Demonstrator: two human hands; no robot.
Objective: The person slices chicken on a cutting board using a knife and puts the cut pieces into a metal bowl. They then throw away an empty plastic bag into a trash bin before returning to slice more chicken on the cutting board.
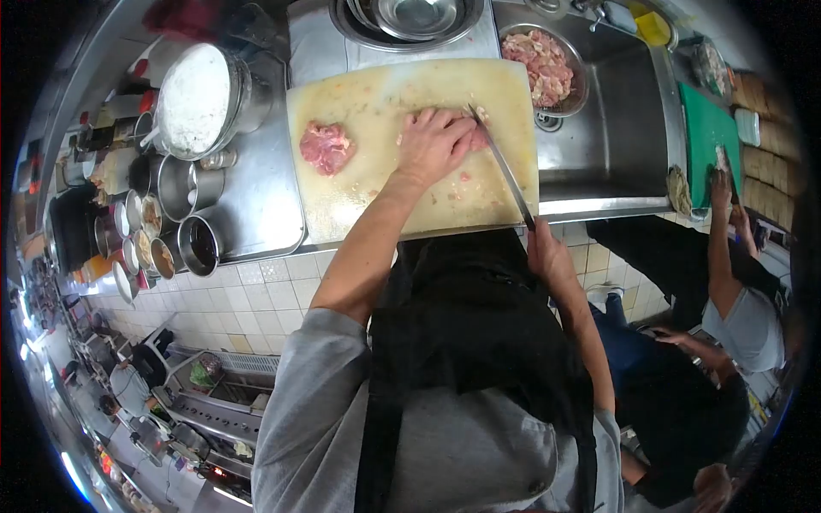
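Note:
My right hand (pixel 547 252) is wrapped round the handle of a long knife (pixel 506 169), near the front right edge of a worn, pale cutting board (pixel 368 90). The blade slants away to the left, its tip beside the fingers of my left hand (pixel 434 147). That hand grips and presses down a piece of raw meat (pixel 481 141), mostly hidden under my fingers. Another piece of raw meat (pixel 327 148) lies apart at the left of the board. Small scraps are scattered around.
Right of the board, a metal bowl of cut meat (pixel 540 70) sits in a steel sink (pixel 611 154). Nested steel bowls (pixel 416 19) stand behind. At left are a tub of white powder (pixel 195 101) and several metal pots (pixel 199 244). A co-worker's hand (pixel 721 186) is at a green board (pixel 708 128).

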